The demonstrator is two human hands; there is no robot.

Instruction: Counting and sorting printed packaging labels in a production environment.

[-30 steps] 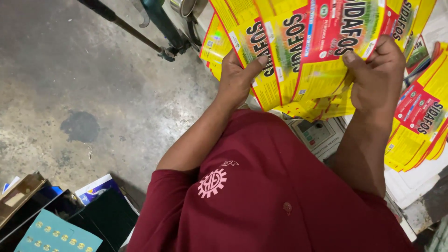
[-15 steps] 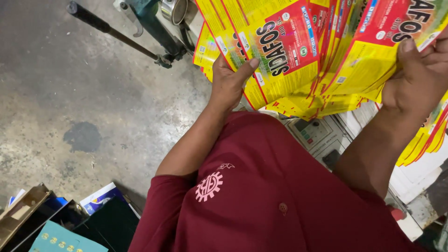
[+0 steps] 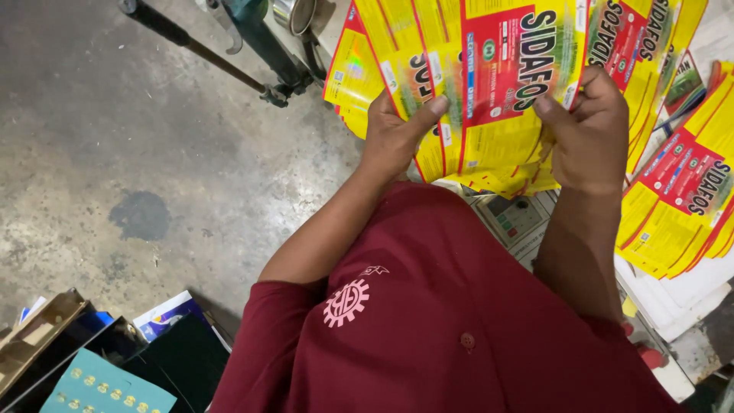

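The printed labels (image 3: 505, 99), yellow sheets with red panels and dark lettering, are held up as a fanned sheaf in the far middle of the view, above the person's chest. The left hand (image 3: 394, 134) has its grip closed on the sheaf's left part, thumb laid across the front of one sheet and the fingers hidden behind. The right hand (image 3: 589, 130) has its grip closed on the right part, thumb pressed on the lower edge of the frontmost red panel, knuckles toward the camera. The sheets overlap unevenly; their lower edges hang loose between the two hands and curl a little.

To the right, a second stack of the same yellow and red sheets (image 3: 680, 199) lies spread on a worktop (image 3: 688, 336), apart from the hands, with white paper beneath it. Just under the held sheaf, a pale sheet printed with small coloured boxes (image 3: 516, 218) shows between the forearms. The person wears a dark red shirt (image 3: 459, 321) with a light round emblem on the chest.

On the left lies a grey concrete floor (image 3: 115, 138) with a dark stain. A metal stand (image 3: 245, 53) with a slanting bar rests on it at the far side. At the near left corner are cardboard boxes (image 3: 46, 336) and a teal card with small gold shapes (image 3: 99, 386).
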